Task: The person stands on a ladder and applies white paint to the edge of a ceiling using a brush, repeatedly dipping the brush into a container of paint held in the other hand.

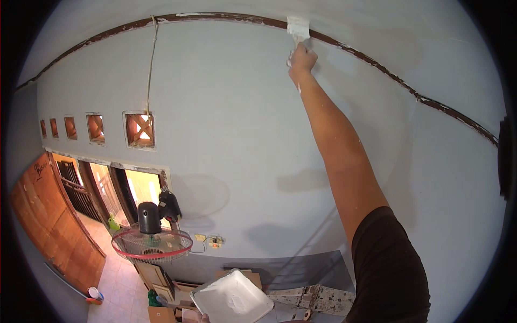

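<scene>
Tiled floor (121, 290) down below, carrying a standing fan (152, 242); cardboard boxes (161, 312) sit just beside the fan's base.

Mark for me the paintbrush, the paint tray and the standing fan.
paintbrush (298, 27), head view, on the white bristles against the brown trim, above the right hand (302, 58).
paint tray (232, 299), head view, on its white inner floor.
standing fan (152, 245), head view, on the red-rimmed wire guard.

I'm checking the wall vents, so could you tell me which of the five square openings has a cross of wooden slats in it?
The rightmost vent opening, the largest in view, directly under the hanging cord; its crossed slats show against daylight, unlike the four smaller openings to its left.
</scene>
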`<act>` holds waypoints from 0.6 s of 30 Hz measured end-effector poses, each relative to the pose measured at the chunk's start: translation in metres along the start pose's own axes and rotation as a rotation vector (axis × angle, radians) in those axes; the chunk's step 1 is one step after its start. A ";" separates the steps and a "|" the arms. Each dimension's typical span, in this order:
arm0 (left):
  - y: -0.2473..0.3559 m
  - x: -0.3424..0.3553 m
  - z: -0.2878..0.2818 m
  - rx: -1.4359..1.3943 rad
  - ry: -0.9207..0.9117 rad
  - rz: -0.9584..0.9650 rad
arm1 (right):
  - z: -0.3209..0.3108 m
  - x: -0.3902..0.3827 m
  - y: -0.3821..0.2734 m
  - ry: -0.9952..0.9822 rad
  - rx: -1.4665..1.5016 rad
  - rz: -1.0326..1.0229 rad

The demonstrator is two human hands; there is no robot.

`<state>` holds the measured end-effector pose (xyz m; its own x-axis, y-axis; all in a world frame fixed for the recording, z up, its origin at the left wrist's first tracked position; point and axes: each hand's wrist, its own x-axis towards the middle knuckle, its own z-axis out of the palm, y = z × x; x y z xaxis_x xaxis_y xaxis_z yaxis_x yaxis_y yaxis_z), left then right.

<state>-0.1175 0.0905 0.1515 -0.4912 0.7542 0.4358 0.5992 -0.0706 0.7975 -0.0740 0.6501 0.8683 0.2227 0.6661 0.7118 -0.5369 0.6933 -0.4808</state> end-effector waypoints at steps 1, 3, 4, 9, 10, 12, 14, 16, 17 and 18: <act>-0.001 0.000 0.000 -0.003 -0.005 0.000 | -0.002 0.001 0.001 0.011 -0.042 0.017; 0.000 0.003 0.002 -0.014 -0.012 -0.003 | -0.001 0.004 -0.007 0.023 -0.086 0.031; 0.000 0.005 0.003 -0.019 -0.017 -0.002 | 0.000 0.008 -0.014 0.019 -0.063 0.052; 0.002 0.009 0.000 -0.021 -0.027 -0.013 | 0.022 -0.021 -0.065 0.022 -0.038 0.061; 0.001 0.010 0.001 -0.023 -0.030 -0.017 | 0.021 -0.034 -0.077 -0.043 0.003 0.054; 0.002 0.012 0.000 -0.029 -0.038 -0.015 | 0.017 -0.066 -0.108 -0.108 0.039 0.032; 0.003 0.013 -0.001 -0.031 -0.040 -0.020 | 0.011 -0.099 -0.134 -0.212 0.080 -0.053; 0.005 0.012 -0.003 -0.033 -0.040 -0.028 | 0.008 -0.125 -0.158 -0.235 0.063 -0.145; 0.006 0.013 -0.002 -0.039 -0.043 -0.029 | 0.002 -0.134 -0.167 -0.251 0.038 -0.237; 0.007 0.014 -0.001 -0.047 -0.051 -0.026 | -0.003 -0.141 -0.173 -0.252 0.031 -0.247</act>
<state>-0.1206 0.1004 0.1637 -0.4726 0.7887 0.3932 0.5558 -0.0795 0.8275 -0.0101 0.4374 0.8495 0.1434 0.3881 0.9104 -0.5174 0.8136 -0.2654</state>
